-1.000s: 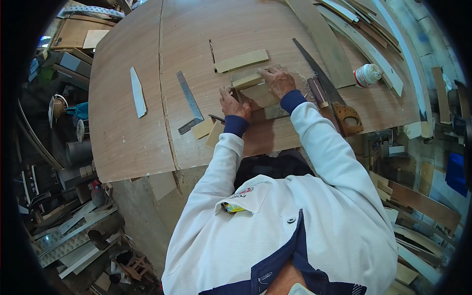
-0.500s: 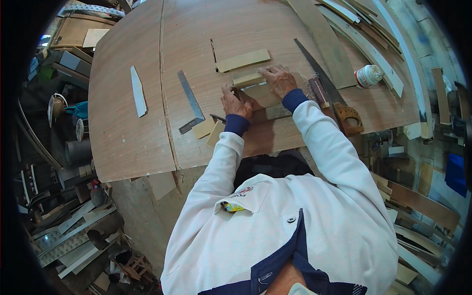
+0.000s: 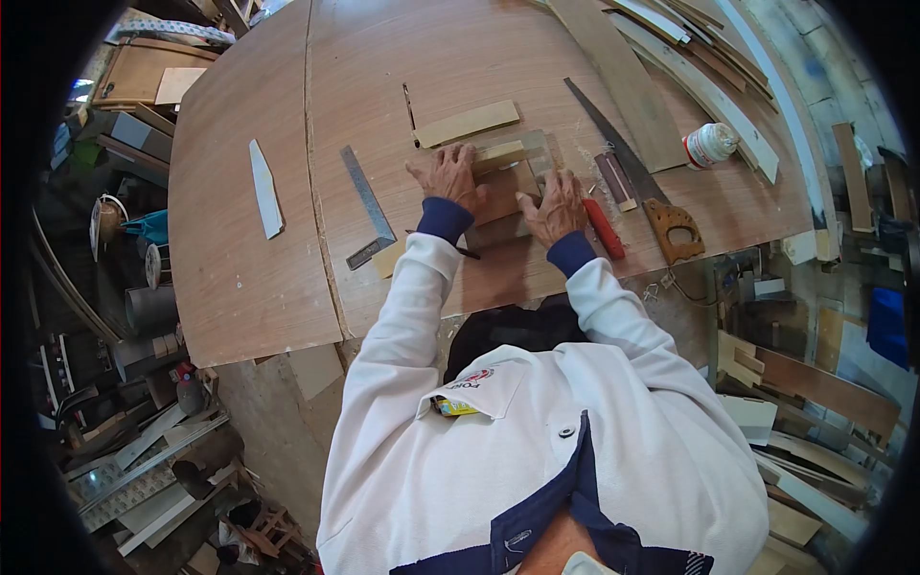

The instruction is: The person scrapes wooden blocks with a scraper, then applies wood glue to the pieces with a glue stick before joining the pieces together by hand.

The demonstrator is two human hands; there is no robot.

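My left hand (image 3: pixel 450 178) rests at the left end of a small pale wooden strip (image 3: pixel 500 156), its thumb spread out to the left. My right hand (image 3: pixel 556 211) lies at the right side of a flat brown wooden piece (image 3: pixel 508 192), thumb apart from the fingers. Both hands look open and laid on the wood; parts of it are hidden beneath them. Beyond them lies another pale wooden strip (image 3: pixel 468 124), with a thin dark pencil-like stick (image 3: pixel 410 113) beside it. A red-handled tool (image 3: pixel 603 228) is just right of my right hand.
A handsaw (image 3: pixel 674 230) and a dark reddish block (image 3: pixel 615 181) lie to the right, near a white bottle (image 3: pixel 710 145). A try square (image 3: pixel 369 206) and a white strip (image 3: pixel 267 190) are on the left. Long boards (image 3: pixel 628 81) cover the far right of the table (image 3: pixel 230 297).
My right hand has drawn back towards me from the small strip to the brown piece. My left hand has shifted slightly forward and its thumb has spread. The red-handled tool has come into view.
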